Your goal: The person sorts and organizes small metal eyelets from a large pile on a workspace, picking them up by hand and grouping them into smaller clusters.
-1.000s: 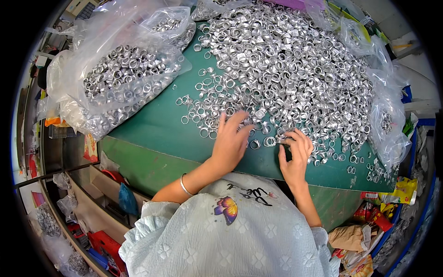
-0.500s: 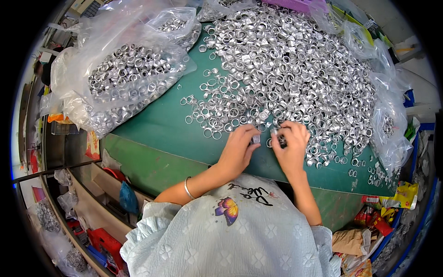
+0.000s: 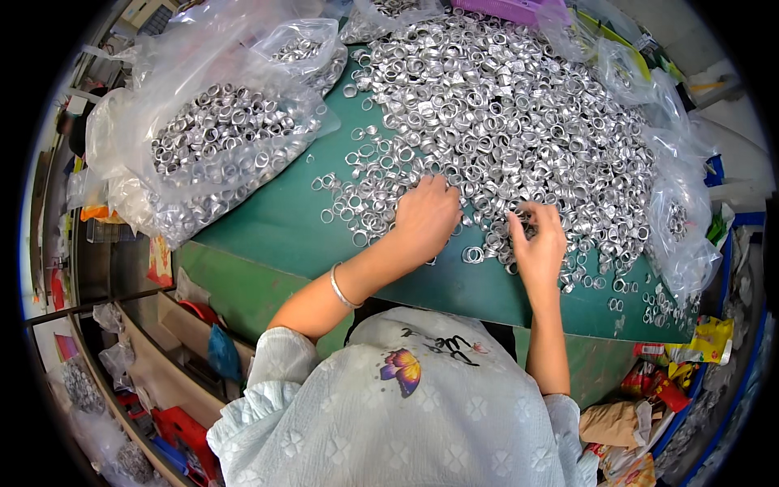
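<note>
A broad heap of silvery metal rings [image 3: 495, 105] covers much of the green table mat [image 3: 276, 235]. My left hand [image 3: 428, 213], back upward, reaches over the near left part of the heap. Its fingertips bend down among the rings and are mostly hidden. To its right, my right hand [image 3: 540, 243] is at the heap's front edge, thumb and curved fingers apart around loose rings. No held ring can be made out there. Between the hands a pair of rings [image 3: 472, 255] lies on the mat.
At the left sits a clear plastic bag [image 3: 219, 178] full of rings. Crumpled clear plastic [image 3: 682, 219] edges the heap on the right. A purple basket [image 3: 519, 10] stands at the back. Shelf compartments [image 3: 170, 349] are at lower left, snack packets [image 3: 706, 345] at lower right.
My left hand has moved forward into the rings from the table's near side, where it held a small silvery ring. My right hand has shifted right and its fingers have spread.
</note>
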A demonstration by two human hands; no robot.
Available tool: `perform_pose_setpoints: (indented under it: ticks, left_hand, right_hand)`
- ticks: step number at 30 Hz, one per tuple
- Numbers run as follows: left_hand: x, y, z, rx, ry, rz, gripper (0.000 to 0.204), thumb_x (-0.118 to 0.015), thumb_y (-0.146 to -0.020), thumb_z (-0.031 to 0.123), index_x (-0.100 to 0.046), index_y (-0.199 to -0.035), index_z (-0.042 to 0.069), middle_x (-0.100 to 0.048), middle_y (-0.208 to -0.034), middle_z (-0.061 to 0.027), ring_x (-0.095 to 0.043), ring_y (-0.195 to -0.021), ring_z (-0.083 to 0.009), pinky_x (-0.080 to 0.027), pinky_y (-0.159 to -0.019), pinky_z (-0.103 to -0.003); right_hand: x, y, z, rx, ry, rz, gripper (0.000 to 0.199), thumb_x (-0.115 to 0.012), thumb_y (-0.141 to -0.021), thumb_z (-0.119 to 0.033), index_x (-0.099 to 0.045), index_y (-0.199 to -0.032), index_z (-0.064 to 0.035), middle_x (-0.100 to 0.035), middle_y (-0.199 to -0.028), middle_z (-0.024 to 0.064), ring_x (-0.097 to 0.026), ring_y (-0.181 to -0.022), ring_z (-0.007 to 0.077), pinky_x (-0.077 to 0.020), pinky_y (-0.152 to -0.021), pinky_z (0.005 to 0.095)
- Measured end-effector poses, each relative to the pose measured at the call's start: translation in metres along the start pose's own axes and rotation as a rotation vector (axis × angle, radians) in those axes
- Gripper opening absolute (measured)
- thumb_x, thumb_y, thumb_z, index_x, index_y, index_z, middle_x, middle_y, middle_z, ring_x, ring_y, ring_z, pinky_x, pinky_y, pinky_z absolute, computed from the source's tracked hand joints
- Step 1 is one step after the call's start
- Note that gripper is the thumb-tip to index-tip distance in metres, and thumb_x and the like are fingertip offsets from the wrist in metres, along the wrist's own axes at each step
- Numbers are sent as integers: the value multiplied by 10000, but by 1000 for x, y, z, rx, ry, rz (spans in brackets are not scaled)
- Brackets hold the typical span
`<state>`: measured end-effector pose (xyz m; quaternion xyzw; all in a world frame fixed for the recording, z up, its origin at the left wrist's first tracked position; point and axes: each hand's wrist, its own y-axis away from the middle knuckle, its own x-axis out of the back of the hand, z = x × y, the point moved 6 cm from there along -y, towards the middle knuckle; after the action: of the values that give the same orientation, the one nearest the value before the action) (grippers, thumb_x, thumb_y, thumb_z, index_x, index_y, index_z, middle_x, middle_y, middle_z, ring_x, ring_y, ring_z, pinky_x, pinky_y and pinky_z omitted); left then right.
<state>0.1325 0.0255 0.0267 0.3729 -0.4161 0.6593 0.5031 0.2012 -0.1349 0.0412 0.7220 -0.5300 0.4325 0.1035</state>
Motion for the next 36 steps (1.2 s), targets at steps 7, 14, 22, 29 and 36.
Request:
perform_pose_setpoints:
  ticks: [7, 14, 22, 29, 36]
  left_hand:
    - [-13, 1, 4, -55, -141, -183, 214, -686, -673, 145, -598, -835, 37, -537, -838, -105, -558, -854, -272, -497, -642, -369]
    - [-3, 13, -3, 18, 219, -66, 207, -696, -713, 160, -579, -849, 56, -540, -787, -83, -557, -760, -259, -471, -628, -360]
    - [-19, 35, -8, 437, 1615, -453, 187, -582, -877, 213, -505, -816, 53, -543, -784, -35, -368, -520, -12, -288, -448, -167]
    - [-11, 49, -10, 504, 1931, -387, 136, -528, -868, 131, -512, -971, 45, -567, -668, -80, -316, -384, -34, -228, -346, -188]
    - [11, 36, -54, 454, 1160, 17, 157, -529, -875, 83, -642, -956, 11, -619, -788, -58, -534, -532, -63, -384, -410, -172]
  right_hand:
    - [-15, -6, -16, 122, 318, -149, 171, -659, -770, -156, -571, -864, -43, -497, -778, 123, -542, -772, 313, -450, -612, 423]
    - [-15, -12, -25, 232, 286, -166, 155, -635, -742, -89, -618, -892, -49, -500, -769, 122, -531, -780, 286, -426, -676, 396]
    - [-31, -22, -38, 490, 619, -356, 162, -600, -678, -42, -624, -832, -84, -528, -791, 90, -548, -802, 230, -380, -704, 341]
    - [-45, -18, -34, 637, 654, -447, 100, -592, -683, -53, -635, -770, -75, -556, -803, 84, -567, -794, 220, -388, -738, 340]
    - [-10, -36, -3, 151, -196, -470, 36, -583, -751, -48, -566, -762, -18, -542, -805, 96, -554, -745, 218, -407, -677, 342]
